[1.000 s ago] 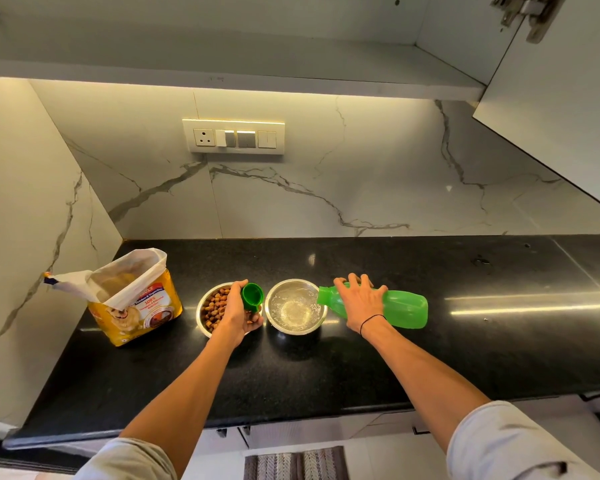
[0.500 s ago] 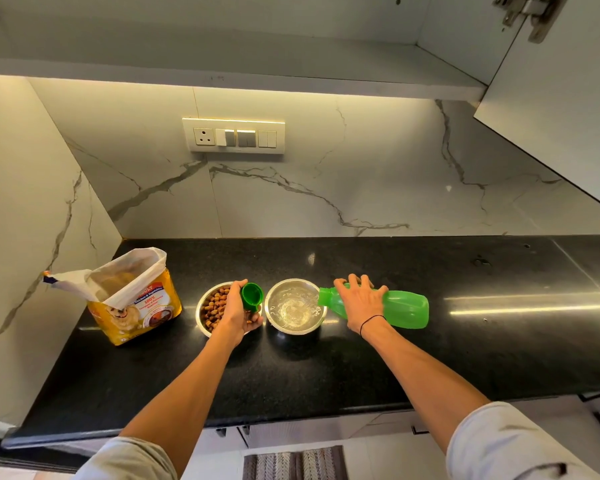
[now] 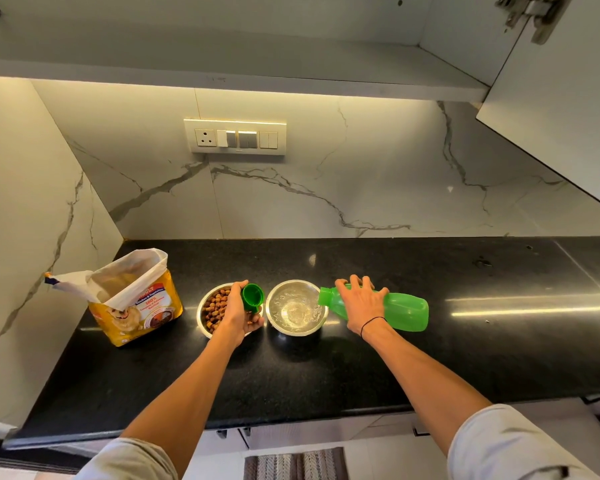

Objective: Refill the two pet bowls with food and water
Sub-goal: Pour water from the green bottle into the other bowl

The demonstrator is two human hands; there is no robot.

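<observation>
R hand (image 3: 362,306) wraps the green bottle (image 3: 400,310), long axis lying left-right, mouth tipped over the right edge of the water bowl (image 3: 297,308) on the worktop. L hand (image 3: 238,311) holds the cap (image 3: 252,297) over the food bowl (image 3: 211,311), just left. Next, I'd guess: cap goes back on; L is nearer.

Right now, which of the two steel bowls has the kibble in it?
The left bowl, the one nearer the open food bag; brown kibble shows beside the left hand. The right bowl, at the tilted green bottle's mouth, holds only water.
</observation>
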